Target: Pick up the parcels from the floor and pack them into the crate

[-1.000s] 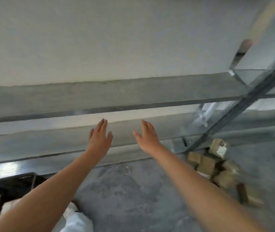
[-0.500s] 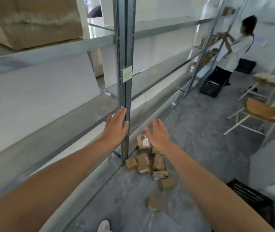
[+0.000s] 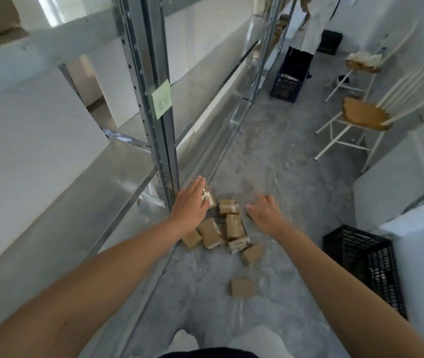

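Note:
Several small brown cardboard parcels (image 3: 233,226) lie in a heap on the grey floor beside a metal shelf post; one parcel (image 3: 242,287) lies apart, nearer to me. My left hand (image 3: 190,204) reaches out over the heap's far left with straight fingers and covers part of a labelled parcel (image 3: 209,198); touch is not clear. My right hand (image 3: 266,212) hangs to the right of the heap, fingers loosely bent, holding nothing. A black plastic crate (image 3: 363,257) stands on the floor at my right.
A tall metal shelving rack (image 3: 158,104) runs along the left. Two white chairs with wooden seats (image 3: 366,115) stand at the far right. Another dark crate (image 3: 287,83) and a person in white (image 3: 309,29) are at the aisle's far end. A white cabinet (image 3: 397,192) borders the right.
The view has swung from the shelf to the aisle floor and tilted down. Both hands have dropped toward the parcel heap, the left now over its far left parcel.

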Demonstrator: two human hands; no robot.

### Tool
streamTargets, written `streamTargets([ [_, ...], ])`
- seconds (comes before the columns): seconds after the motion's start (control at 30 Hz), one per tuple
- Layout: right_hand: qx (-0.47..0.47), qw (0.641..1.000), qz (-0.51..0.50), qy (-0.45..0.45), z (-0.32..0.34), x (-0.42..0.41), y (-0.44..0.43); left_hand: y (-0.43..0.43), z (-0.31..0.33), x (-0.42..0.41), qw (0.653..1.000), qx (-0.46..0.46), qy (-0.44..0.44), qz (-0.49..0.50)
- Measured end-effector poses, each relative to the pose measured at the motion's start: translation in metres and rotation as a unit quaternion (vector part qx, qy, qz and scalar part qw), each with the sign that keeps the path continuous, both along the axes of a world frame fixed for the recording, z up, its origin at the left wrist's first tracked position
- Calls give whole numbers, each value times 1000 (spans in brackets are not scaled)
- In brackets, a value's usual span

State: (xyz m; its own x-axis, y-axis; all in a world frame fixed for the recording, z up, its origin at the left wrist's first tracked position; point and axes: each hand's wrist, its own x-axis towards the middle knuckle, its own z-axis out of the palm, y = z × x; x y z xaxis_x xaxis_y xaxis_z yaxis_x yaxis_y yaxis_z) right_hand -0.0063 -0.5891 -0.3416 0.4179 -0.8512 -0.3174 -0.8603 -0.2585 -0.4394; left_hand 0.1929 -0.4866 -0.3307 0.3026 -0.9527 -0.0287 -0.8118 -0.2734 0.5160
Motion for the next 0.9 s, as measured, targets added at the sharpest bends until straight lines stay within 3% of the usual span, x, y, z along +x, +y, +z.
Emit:
streamTargets([
  [0.23,65,995,-72,8,-46,-53,-19,-55,-56,-34,998,51,29,-20],
  [0.4,112,989,-90,28,-108,-108,-52,-81,-135,-87,991,115,71,-17],
  [0.6,180,975,-74,106,-233,-161,-93,-86,-275,-150,951,225,195,86],
  [0.77,228,962,-85,122,-361,-185,-111,-87,-402,-170,911,289,236,178],
  [0.9,284,944,-32,167,-474,-195,-115,-83,-505,-176,886,316,262,216],
])
